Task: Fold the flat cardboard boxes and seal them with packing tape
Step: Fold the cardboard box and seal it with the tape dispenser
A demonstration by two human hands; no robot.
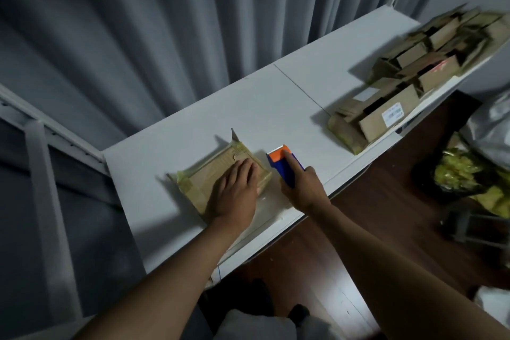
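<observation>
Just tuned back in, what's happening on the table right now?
A person is taping a cardboard box on the white table. The left hand lies flat on its top, holding it down. The right hand grips a blue and orange tape dispenser beside the box's right edge. A pile of boxes sits farther right.

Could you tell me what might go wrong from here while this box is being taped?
The left hand lies flat on the cardboard box, beside the tape dispenser gripped by the right hand; its blade end could catch those fingers. One flap sticks up and may get sealed crooked.
</observation>
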